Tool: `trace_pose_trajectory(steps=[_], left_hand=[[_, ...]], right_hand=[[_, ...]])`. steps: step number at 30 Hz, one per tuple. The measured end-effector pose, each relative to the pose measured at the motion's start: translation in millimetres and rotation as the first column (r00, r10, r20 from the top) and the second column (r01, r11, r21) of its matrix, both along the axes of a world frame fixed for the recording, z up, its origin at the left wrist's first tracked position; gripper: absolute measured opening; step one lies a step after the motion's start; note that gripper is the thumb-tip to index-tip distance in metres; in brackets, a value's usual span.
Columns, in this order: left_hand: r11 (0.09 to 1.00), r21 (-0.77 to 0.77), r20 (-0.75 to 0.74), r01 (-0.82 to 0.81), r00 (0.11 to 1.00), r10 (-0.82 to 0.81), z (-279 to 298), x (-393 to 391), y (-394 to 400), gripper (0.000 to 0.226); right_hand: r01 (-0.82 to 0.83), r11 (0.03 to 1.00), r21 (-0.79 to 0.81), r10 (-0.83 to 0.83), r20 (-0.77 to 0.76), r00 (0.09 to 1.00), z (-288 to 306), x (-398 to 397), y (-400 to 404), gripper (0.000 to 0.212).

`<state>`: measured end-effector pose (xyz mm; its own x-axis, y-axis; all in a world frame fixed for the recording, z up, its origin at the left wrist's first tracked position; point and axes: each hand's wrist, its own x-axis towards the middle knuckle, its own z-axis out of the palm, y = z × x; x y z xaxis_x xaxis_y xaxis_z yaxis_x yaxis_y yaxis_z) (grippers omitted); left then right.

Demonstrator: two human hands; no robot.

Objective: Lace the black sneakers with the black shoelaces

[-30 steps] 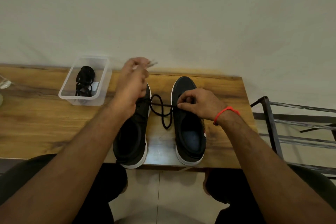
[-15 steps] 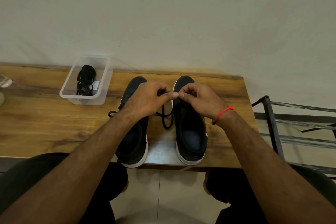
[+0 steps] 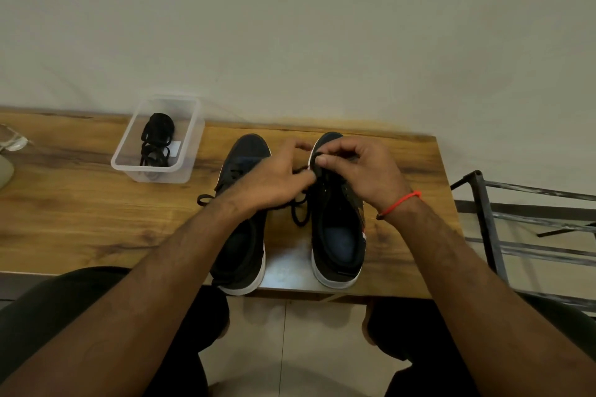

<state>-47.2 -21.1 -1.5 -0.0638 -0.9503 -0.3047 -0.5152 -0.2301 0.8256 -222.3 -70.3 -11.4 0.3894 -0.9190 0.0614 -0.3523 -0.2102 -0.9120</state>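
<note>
Two black sneakers with white soles stand side by side on the wooden table [image 3: 80,219], toes toward the wall: the left sneaker [image 3: 240,235] and the right sneaker [image 3: 338,235]. A black shoelace [image 3: 298,211] loops down between them, and one end lies out to the left of the left sneaker. My right hand [image 3: 364,171] pinches the lace at the front eyelets of the right sneaker. My left hand [image 3: 274,180] reaches across the left sneaker and its fingertips pinch the lace beside the right hand.
A clear plastic tub [image 3: 159,138] with a bundled black lace inside stands at the back left of the table. A dark metal rack [image 3: 516,219] stands to the right of the table. A pale object [image 3: 6,167] sits at the far left edge.
My left hand came down from above the left sneaker and moved right to meet the right hand. Both hands then shifted slightly forward over the toe end of the right sneaker.
</note>
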Motion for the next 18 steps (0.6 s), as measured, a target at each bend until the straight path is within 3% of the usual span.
trace_pose_trajectory(steps=[2,6,8,9,10,12,13,14,16,18], left_hand=[[0.99,-0.01,-0.014,0.14,0.99,-0.14,-8,-8,0,0.052],[0.995,-0.101,0.047,0.027,0.999,-0.022,-15,-5,-7,0.011],[0.989,-0.109,0.174,0.101,0.981,-0.081,-6,4,-7,0.011],[0.976,-0.047,0.251,0.213,0.948,-0.195,0,8,-7,0.006],[0.941,0.069,0.301,0.332,0.892,-0.337,6,12,-5,0.015],[0.813,0.366,0.235,0.453,0.8,-0.552,11,19,0,0.037],[0.765,0.443,0.198,0.467,0.782,-0.592,11,21,2,0.045],[0.765,0.446,0.21,0.465,0.776,-0.594,10,22,3,0.052],[0.852,0.329,0.319,0.407,0.801,-0.506,10,22,4,0.053],[0.977,0.048,0.356,0.207,0.91,-0.21,10,13,4,0.044]], right_hand=[[-0.022,0.999,0.04,0.021,0.029,0.999,1,-2,0,0.008],[-0.096,0.994,0.044,0.099,-0.071,0.993,6,-8,-3,0.015],[-0.105,0.994,0.014,0.106,-0.159,0.982,6,-10,-4,0.021],[-0.106,0.994,0.004,0.104,-0.213,0.972,6,-10,-4,0.021],[-0.097,0.995,0.008,0.096,-0.256,0.962,5,-9,-3,0.021],[-0.057,0.997,0.045,0.067,-0.274,0.959,3,-9,-2,0.028],[-0.033,0.998,0.059,0.048,-0.267,0.962,3,-8,-2,0.034],[-0.009,0.998,0.068,0.026,-0.254,0.967,4,-8,-3,0.038],[0.043,0.997,0.071,-0.027,-0.213,0.977,7,-8,-4,0.041],[0.083,0.995,0.054,-0.072,-0.187,0.98,9,-9,-6,0.041]])
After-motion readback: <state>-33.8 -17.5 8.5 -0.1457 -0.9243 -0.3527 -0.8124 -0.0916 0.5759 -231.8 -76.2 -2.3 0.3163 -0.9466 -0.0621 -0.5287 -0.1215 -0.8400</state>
